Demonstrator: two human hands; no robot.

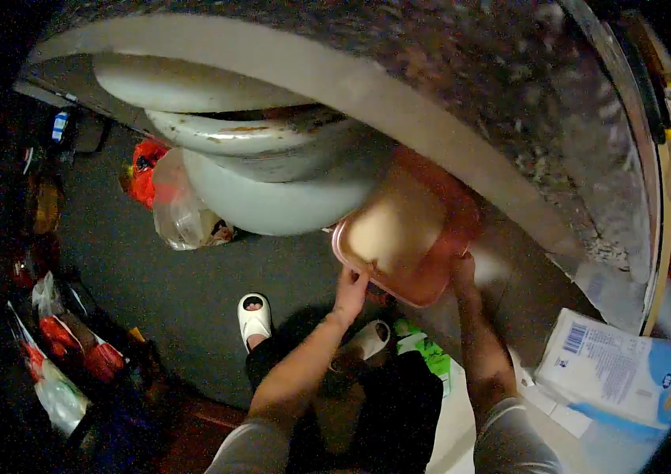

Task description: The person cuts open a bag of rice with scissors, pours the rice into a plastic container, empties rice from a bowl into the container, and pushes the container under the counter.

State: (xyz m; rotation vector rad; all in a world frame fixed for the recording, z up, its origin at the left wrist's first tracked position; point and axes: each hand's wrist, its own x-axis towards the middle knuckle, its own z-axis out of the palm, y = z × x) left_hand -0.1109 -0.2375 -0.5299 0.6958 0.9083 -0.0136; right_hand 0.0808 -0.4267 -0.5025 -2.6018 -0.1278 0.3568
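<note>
A pink plastic basin (428,294) with rounded corners sits partly under the overhanging countertop. Its pale inside catches the light, and its far end lies in shadow. My left hand (354,288) grips the near left rim, fingers closed around it. On the right side of the same rim, my right hand (463,272) is closed, its fingertips partly hidden in shadow. Just left of the basin, a stack of large white basins (272,197) with worn, stained rims nearly touches it.
Above hangs a speckled stone countertop (509,87) with a thick pale edge. Plastic bags (177,205) lie on the dark floor (154,292) beside the stack; more bags (59,395) stand at left. A blue-and-white package (612,371) lies at right, and a green packet (424,347) near my feet.
</note>
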